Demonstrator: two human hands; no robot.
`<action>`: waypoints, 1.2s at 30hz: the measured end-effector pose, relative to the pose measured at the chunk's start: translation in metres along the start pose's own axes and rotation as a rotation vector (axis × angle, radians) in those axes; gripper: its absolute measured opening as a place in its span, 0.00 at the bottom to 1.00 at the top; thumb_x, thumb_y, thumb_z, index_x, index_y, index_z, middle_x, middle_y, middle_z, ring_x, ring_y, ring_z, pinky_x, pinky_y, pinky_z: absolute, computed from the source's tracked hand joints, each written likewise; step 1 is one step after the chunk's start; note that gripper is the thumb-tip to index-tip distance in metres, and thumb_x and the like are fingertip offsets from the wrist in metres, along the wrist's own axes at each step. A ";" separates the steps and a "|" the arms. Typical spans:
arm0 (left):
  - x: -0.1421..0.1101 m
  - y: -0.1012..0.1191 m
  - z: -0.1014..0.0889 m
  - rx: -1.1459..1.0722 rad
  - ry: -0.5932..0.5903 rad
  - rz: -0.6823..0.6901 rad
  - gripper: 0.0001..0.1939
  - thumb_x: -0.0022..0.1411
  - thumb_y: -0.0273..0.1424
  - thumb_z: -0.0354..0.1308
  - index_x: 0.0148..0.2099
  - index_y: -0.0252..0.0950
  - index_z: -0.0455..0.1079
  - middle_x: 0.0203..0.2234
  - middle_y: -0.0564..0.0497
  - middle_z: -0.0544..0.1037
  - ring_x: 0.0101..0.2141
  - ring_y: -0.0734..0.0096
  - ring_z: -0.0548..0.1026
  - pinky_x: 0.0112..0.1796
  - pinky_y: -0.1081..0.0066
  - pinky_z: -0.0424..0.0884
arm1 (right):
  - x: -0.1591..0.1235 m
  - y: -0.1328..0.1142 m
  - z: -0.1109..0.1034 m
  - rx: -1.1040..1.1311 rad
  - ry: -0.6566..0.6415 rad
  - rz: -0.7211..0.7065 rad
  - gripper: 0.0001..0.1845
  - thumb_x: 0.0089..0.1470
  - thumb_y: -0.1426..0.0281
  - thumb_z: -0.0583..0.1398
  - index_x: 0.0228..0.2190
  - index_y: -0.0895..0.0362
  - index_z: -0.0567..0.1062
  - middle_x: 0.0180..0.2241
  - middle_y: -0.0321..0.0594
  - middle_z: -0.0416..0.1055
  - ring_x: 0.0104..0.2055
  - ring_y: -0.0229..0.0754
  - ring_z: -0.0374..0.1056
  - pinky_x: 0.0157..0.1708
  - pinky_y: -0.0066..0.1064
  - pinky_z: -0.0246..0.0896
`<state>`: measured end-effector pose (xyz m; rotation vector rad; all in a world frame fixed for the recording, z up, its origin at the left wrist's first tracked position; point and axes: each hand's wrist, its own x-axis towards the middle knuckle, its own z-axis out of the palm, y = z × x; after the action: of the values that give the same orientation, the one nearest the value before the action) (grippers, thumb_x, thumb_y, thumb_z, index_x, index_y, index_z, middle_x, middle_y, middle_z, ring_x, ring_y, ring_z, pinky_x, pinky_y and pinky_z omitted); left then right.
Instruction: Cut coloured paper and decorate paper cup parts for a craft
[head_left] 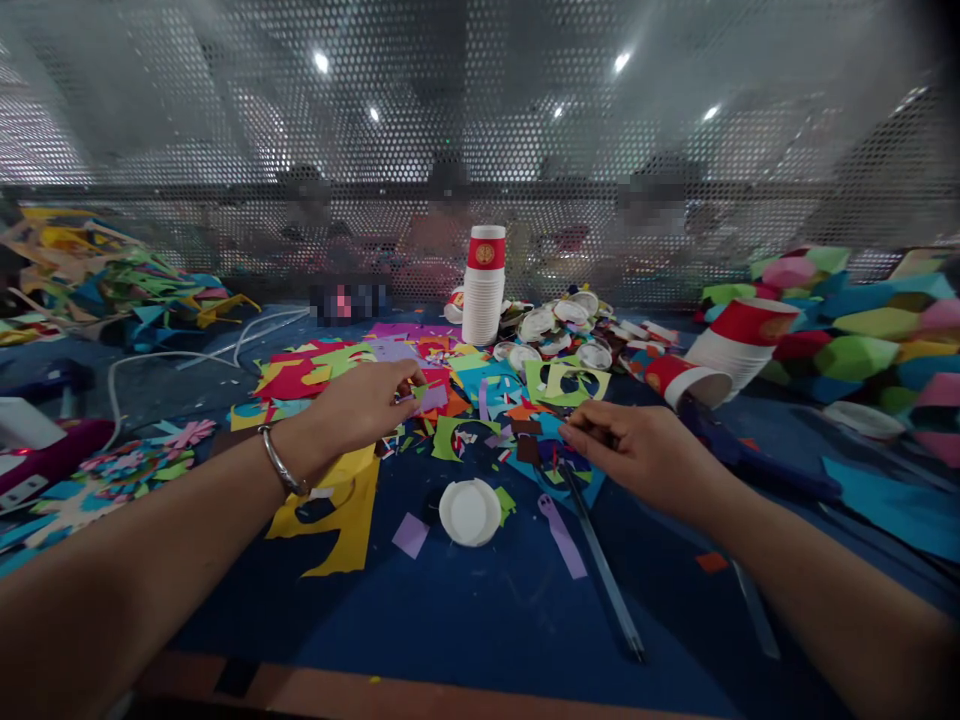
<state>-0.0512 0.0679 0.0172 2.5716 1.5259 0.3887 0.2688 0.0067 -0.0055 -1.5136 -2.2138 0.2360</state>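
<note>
My left hand [367, 402], with a silver bangle at the wrist, is over the paper scraps left of centre. Its thumb and fingers are drawn together beside a small purple piece of paper [433, 398]; what they hold, if anything, I cannot make out. On the right, my right hand [645, 445] is closed in a pinch above dark and blue scraps, its fingertips hiding whatever is between them. Between my forearms lies a white paper cup bottom [470, 512] with a ragged rim. A pen [606, 575] slants below my right hand, next to a purple paper strip [562, 537].
A tall stack of paper cups [484, 290] stands at the back, beside a heap of cut cup bottoms [559, 325]. More cups [739, 345] lean at right near a blue glue gun [772, 465]. Yellow cut-out paper [352, 520] lies left, and a white cable [172, 355] crosses behind.
</note>
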 end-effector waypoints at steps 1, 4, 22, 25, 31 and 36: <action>-0.002 0.003 -0.003 0.068 0.005 0.021 0.13 0.65 0.36 0.54 0.47 0.36 0.71 0.41 0.45 0.79 0.39 0.60 0.76 0.35 0.67 0.66 | 0.000 0.000 0.000 0.000 -0.002 0.001 0.16 0.63 0.57 0.56 0.30 0.54 0.74 0.19 0.33 0.67 0.21 0.38 0.59 0.22 0.29 0.49; -0.013 0.014 -0.014 0.131 -0.034 0.075 0.11 0.67 0.38 0.52 0.42 0.38 0.71 0.40 0.47 0.77 0.38 0.61 0.75 0.35 0.67 0.64 | 0.000 0.000 -0.001 -0.008 -0.011 0.006 0.16 0.64 0.57 0.56 0.30 0.53 0.74 0.19 0.34 0.68 0.21 0.38 0.59 0.22 0.30 0.50; -0.003 0.038 0.004 -0.071 -0.097 0.221 0.10 0.67 0.33 0.52 0.45 0.39 0.74 0.38 0.50 0.80 0.37 0.65 0.75 0.35 0.69 0.66 | 0.002 0.004 -0.002 -0.040 -0.041 -0.001 0.16 0.63 0.57 0.56 0.30 0.54 0.74 0.19 0.33 0.67 0.21 0.38 0.61 0.23 0.29 0.50; 0.015 0.045 0.007 -0.039 -0.103 0.298 0.11 0.66 0.33 0.53 0.45 0.38 0.75 0.39 0.49 0.79 0.39 0.64 0.75 0.37 0.68 0.66 | 0.003 0.006 -0.001 -0.028 -0.038 0.001 0.17 0.63 0.57 0.57 0.29 0.55 0.74 0.19 0.33 0.65 0.21 0.37 0.60 0.22 0.28 0.48; 0.047 0.068 0.021 0.077 -0.244 0.300 0.16 0.61 0.41 0.58 0.45 0.37 0.75 0.40 0.45 0.79 0.38 0.59 0.75 0.32 0.67 0.65 | 0.002 0.007 -0.003 0.003 -0.037 0.004 0.17 0.64 0.57 0.56 0.28 0.55 0.74 0.19 0.32 0.64 0.21 0.36 0.58 0.22 0.28 0.46; 0.058 0.080 0.022 0.101 -0.340 0.266 0.10 0.57 0.38 0.60 0.35 0.36 0.76 0.27 0.47 0.79 0.28 0.63 0.73 0.25 0.69 0.60 | 0.002 0.007 -0.004 0.027 -0.029 0.001 0.17 0.64 0.58 0.56 0.29 0.55 0.74 0.19 0.32 0.64 0.21 0.36 0.58 0.22 0.28 0.46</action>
<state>0.0490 0.0805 0.0244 2.7450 1.1203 -0.1044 0.2756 0.0108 -0.0045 -1.5062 -2.2236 0.2886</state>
